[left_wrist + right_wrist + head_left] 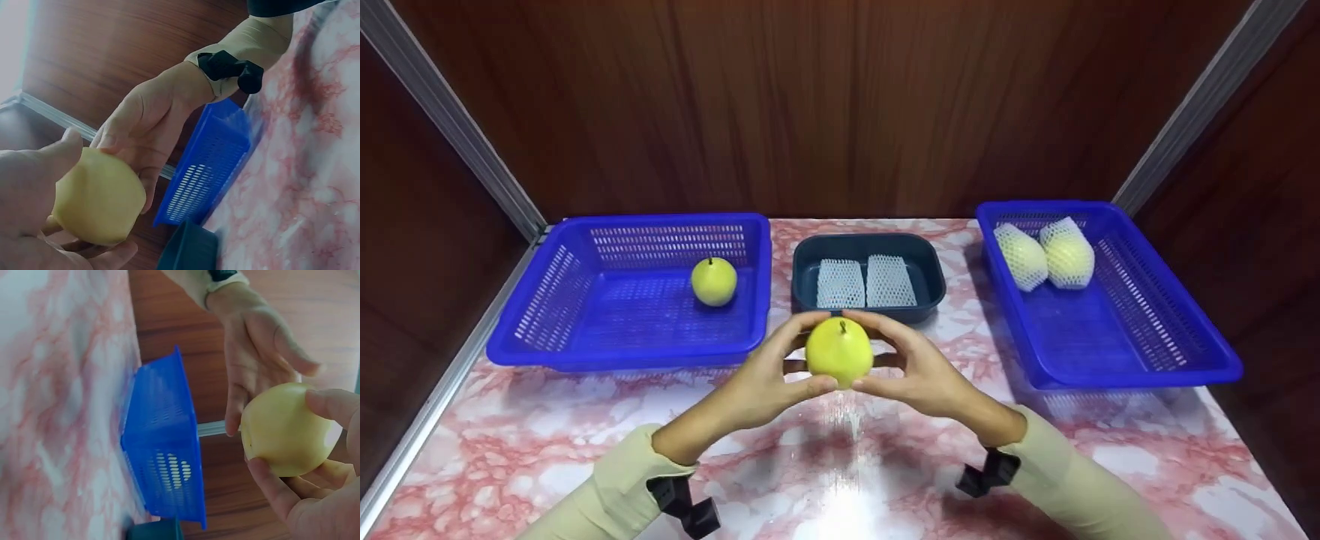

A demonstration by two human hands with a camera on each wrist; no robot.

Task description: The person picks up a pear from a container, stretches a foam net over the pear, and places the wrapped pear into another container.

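Note:
A yellow-green pear (840, 352), stem up, is held above the table between both hands. The left hand (763, 384) curves round its left side, thumb low at the front and fingers behind. From the right side, the right hand (921, 375) grips it the same way, the two thumb tips close together beneath the fruit. In the right wrist view, the right thumb and fingers span the pear (289, 430). The left wrist view has the left thumb against the pear (100, 197), with fingers below it.
A blue basket (630, 360) at left contains one bare pear (714, 282). Behind the hands, a dark tray (930, 274) holds two white foam nets (841, 283). In the right blue basket (1132, 379) lie two net-wrapped pears (1069, 259). Wood-grain panels (840, 112) enclose the marbled table (810, 480).

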